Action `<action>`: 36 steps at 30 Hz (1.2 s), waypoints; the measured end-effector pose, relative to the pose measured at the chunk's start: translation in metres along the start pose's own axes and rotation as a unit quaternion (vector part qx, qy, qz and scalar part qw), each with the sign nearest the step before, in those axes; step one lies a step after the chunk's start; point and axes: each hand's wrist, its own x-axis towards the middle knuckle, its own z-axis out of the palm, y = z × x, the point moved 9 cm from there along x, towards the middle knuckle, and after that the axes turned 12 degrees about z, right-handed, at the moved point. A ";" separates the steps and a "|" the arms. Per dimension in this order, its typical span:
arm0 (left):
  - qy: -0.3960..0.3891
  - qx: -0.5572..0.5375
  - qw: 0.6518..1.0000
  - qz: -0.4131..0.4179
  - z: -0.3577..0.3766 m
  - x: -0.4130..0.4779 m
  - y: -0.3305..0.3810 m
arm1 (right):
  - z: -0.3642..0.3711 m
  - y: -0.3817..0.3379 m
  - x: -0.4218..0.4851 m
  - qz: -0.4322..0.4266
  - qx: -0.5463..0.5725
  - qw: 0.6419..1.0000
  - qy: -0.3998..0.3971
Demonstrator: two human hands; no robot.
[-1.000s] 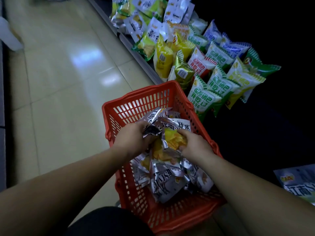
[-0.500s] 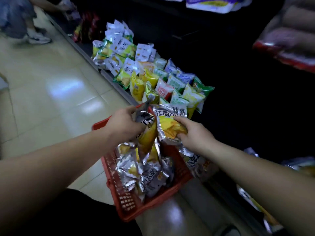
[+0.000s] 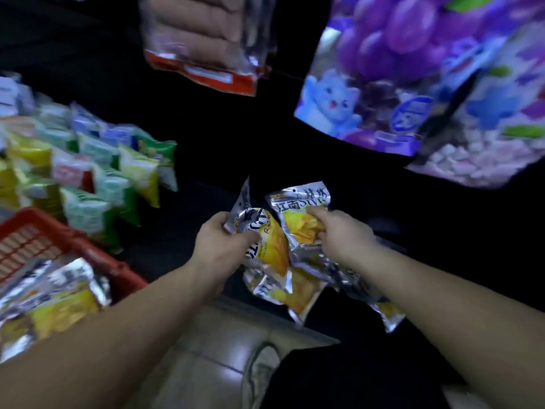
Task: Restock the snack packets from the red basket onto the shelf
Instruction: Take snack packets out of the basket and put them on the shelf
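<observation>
A: Shelf?
B: Dark low shelf [image 3: 182, 231]. Green, yellow and red packets [image 3: 97, 178] stand crowded at its left; blurred.
A: Floor?
B: Pale glossy tiles [image 3: 206, 343]. One shoe [image 3: 259, 376] rests there.

The snack packets [image 3: 274, 246] gripped in the left hand [image 3: 221, 246] and right hand [image 3: 345, 237] are crinkled silver foil film, mirror-bright, with glossy yellow print. More creased foil packets [image 3: 53, 296] lie left of the hands in the red basket [image 3: 59, 240], a matt plastic lattice. Beyond it, the green and yellow bags [image 3: 97, 178] look like smooth, shiny plastic film. Above the hands is a clear plastic bag [image 3: 206, 39]; up to their right is a glossy purple printed bag [image 3: 383, 69]. Below the hands, the floor tiles [image 3: 212, 343] are polished and reflect light.
</observation>
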 end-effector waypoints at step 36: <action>-0.025 0.166 0.985 0.027 -0.104 0.015 -0.120 | 0.039 -0.173 -0.034 -0.186 -0.173 0.956 -0.147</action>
